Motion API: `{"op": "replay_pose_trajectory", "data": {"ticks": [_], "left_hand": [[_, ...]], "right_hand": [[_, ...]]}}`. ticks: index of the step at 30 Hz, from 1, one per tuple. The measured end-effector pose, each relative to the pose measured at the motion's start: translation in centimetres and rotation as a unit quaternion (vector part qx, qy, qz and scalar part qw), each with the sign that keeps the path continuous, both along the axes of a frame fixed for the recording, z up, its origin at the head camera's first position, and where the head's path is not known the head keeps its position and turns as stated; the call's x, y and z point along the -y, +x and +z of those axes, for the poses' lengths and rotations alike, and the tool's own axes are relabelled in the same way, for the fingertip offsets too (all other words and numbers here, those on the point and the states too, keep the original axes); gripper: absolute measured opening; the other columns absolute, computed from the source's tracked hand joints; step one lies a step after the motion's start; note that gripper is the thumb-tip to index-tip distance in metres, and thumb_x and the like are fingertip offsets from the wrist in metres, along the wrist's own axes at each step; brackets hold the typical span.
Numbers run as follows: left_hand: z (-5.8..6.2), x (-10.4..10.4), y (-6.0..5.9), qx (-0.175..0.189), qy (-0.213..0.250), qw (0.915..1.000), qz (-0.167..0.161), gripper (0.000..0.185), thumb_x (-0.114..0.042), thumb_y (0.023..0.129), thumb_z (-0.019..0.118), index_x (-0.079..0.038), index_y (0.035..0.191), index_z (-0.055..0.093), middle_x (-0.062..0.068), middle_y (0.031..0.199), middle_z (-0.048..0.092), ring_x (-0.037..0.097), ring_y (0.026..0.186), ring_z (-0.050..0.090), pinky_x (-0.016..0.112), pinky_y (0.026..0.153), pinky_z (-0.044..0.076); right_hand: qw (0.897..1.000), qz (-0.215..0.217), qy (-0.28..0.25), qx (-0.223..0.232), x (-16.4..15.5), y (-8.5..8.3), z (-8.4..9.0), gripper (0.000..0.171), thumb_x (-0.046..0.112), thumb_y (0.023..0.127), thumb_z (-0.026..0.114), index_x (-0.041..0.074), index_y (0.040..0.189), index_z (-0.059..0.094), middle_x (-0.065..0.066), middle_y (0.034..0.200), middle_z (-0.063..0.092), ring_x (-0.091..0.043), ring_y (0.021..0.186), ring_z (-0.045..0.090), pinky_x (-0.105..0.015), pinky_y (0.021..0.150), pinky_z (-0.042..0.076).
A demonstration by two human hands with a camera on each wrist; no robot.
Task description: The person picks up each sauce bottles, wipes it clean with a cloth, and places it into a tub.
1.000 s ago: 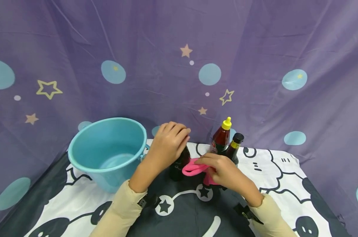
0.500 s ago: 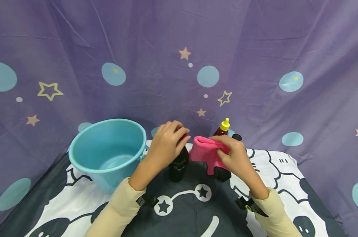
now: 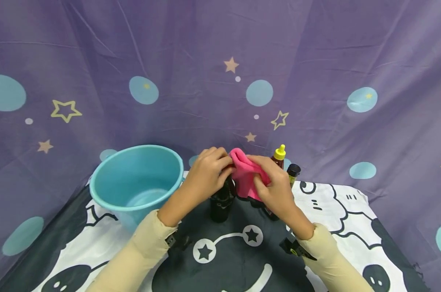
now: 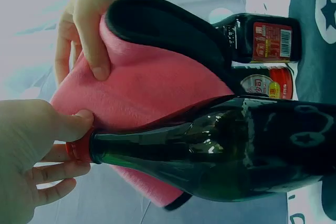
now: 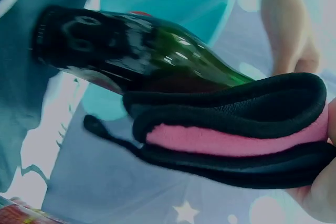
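Observation:
A dark green glass bottle [image 3: 221, 205] stands upright on the patterned cloth. My left hand [image 3: 205, 172] holds its top, thumb and fingers around the red cap [image 4: 80, 148]. A folded pink cloth with black edging [image 3: 246, 176] is pinched by my right hand [image 3: 273, 186] between thumb and fingers, raised right beside the bottle's neck. In the left wrist view the pink cloth [image 4: 157, 85] lies behind the bottle and partly covers other bottles. The right wrist view shows its black-edged folds [image 5: 231, 140] and a thin black loop at one end.
A light blue bucket [image 3: 132, 219] stands on the left. Behind my right hand are a yellow-tipped sauce bottle [image 3: 280, 153] and a black-capped bottle [image 3: 294, 170], both partly hidden. A purple star-patterned curtain [image 3: 191, 48] hangs at the back.
My right hand has lifted the pink cloth from low beside the bottle and brought it up and left to the bottle's neck. My left hand has stayed at the bottle's top.

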State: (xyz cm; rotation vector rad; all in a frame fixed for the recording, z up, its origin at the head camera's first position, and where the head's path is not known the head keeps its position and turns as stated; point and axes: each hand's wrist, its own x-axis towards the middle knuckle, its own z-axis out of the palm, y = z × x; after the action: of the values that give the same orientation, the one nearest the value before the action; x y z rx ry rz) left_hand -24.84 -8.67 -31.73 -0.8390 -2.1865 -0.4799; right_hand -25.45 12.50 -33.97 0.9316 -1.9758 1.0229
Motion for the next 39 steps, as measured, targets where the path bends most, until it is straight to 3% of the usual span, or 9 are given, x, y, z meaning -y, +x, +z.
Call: {"op": "replay_pose_trajectory", "data": {"ticks": [5, 12, 16, 18, 22, 27, 30, 33, 39], "left_hand": [[0.2, 0.0, -0.3, -0.021, -0.013, 0.9997, -0.007, 0.008, -0.011, 0.086, 0.081, -0.008, 0.093, 0.077, 0.005, 0.087, 0.066, 0.022, 0.081, 0.061, 0.039, 0.079, 0.051], [0.3, 0.7, -0.4, 0.020, 0.004, 0.9994, -0.029, 0.012, -0.013, 0.085, 0.082, -0.007, 0.096, 0.080, 0.004, 0.091, 0.073, 0.023, 0.086, 0.066, 0.040, 0.085, 0.053], [0.7, 1.2, -0.4, 0.058, 0.023, 0.9973, -0.039, 0.012, -0.011, 0.083, 0.083, -0.007, 0.095, 0.081, 0.003, 0.091, 0.076, 0.021, 0.087, 0.069, 0.037, 0.083, 0.057], [1.1, 1.4, -0.4, 0.080, 0.030, 0.9953, -0.045, 0.012, -0.009, 0.083, 0.083, -0.007, 0.095, 0.082, 0.004, 0.092, 0.077, 0.021, 0.087, 0.071, 0.036, 0.081, 0.059], [1.9, 1.7, -0.4, 0.115, 0.023, 0.9919, -0.050, 0.013, -0.007, 0.083, 0.083, -0.008, 0.097, 0.083, 0.006, 0.096, 0.078, 0.022, 0.091, 0.074, 0.034, 0.078, 0.061], [2.6, 1.9, -0.1, 0.140, -0.007, 0.9889, -0.048, 0.022, -0.002, 0.085, 0.079, -0.008, 0.106, 0.082, 0.008, 0.105, 0.078, 0.024, 0.100, 0.074, 0.036, 0.084, 0.061], [2.7, 2.0, 0.0, 0.150, -0.016, 0.9873, -0.049, 0.026, 0.002, 0.086, 0.077, -0.007, 0.110, 0.080, 0.008, 0.107, 0.078, 0.025, 0.102, 0.074, 0.036, 0.084, 0.061], [2.7, 2.1, 0.0, 0.157, -0.018, 0.9863, -0.048, 0.027, 0.003, 0.087, 0.076, -0.007, 0.111, 0.080, 0.008, 0.108, 0.077, 0.025, 0.102, 0.074, 0.036, 0.084, 0.061], [2.5, 2.0, 0.6, 0.155, -0.024, 0.9871, -0.032, 0.027, 0.000, 0.087, 0.077, -0.008, 0.113, 0.079, 0.008, 0.111, 0.077, 0.025, 0.106, 0.073, 0.038, 0.087, 0.061]], "right_hand": [[0.998, 0.046, 0.035, -0.022, 0.6, 0.0, -1.1, 0.054, -0.019, 0.080, 0.054, -0.002, 0.131, 0.062, -0.018, 0.127, 0.067, -0.029, 0.113, 0.065, -0.013, 0.104, 0.044], [0.995, 0.045, 0.079, -0.026, 0.3, 0.4, -1.4, 0.060, -0.018, 0.081, 0.053, 0.001, 0.137, 0.059, -0.017, 0.135, 0.065, -0.029, 0.122, 0.064, -0.016, 0.109, 0.042], [0.993, 0.034, 0.097, -0.065, 0.5, 0.5, -1.4, 0.058, -0.018, 0.080, 0.056, 0.001, 0.135, 0.063, -0.018, 0.132, 0.067, -0.030, 0.113, 0.067, -0.020, 0.085, 0.052], [0.991, 0.027, 0.100, -0.086, 0.7, 0.6, -1.4, 0.056, -0.017, 0.080, 0.056, 0.001, 0.132, 0.065, -0.018, 0.129, 0.069, -0.028, 0.103, 0.068, -0.025, 0.070, 0.048], [0.989, 0.020, 0.105, -0.101, 0.8, 0.8, -1.4, 0.051, -0.014, 0.082, 0.055, 0.002, 0.129, 0.068, -0.018, 0.125, 0.071, -0.026, 0.097, 0.067, -0.027, 0.063, 0.045], [0.986, 0.023, 0.127, -0.104, 0.9, 1.0, -1.7, 0.051, -0.014, 0.082, 0.059, 0.003, 0.128, 0.069, -0.016, 0.124, 0.071, -0.028, 0.106, 0.070, -0.029, 0.066, 0.054], [0.982, 0.024, 0.151, -0.115, 0.9, 0.9, -2.0, 0.051, -0.014, 0.080, 0.063, 0.004, 0.128, 0.070, -0.015, 0.125, 0.070, -0.029, 0.109, 0.070, -0.035, 0.077, 0.061], [0.977, 0.025, 0.169, -0.130, 0.9, 0.9, -2.2, 0.052, -0.015, 0.077, 0.068, 0.003, 0.126, 0.071, -0.016, 0.123, 0.071, -0.030, 0.108, 0.072, -0.042, 0.085, 0.061], [0.964, 0.012, 0.222, -0.146, 0.9, 1.2, -2.8, 0.052, -0.012, 0.077, 0.071, 0.004, 0.127, 0.070, -0.016, 0.120, 0.072, -0.030, 0.106, 0.072, -0.042, 0.092, 0.059]]}}
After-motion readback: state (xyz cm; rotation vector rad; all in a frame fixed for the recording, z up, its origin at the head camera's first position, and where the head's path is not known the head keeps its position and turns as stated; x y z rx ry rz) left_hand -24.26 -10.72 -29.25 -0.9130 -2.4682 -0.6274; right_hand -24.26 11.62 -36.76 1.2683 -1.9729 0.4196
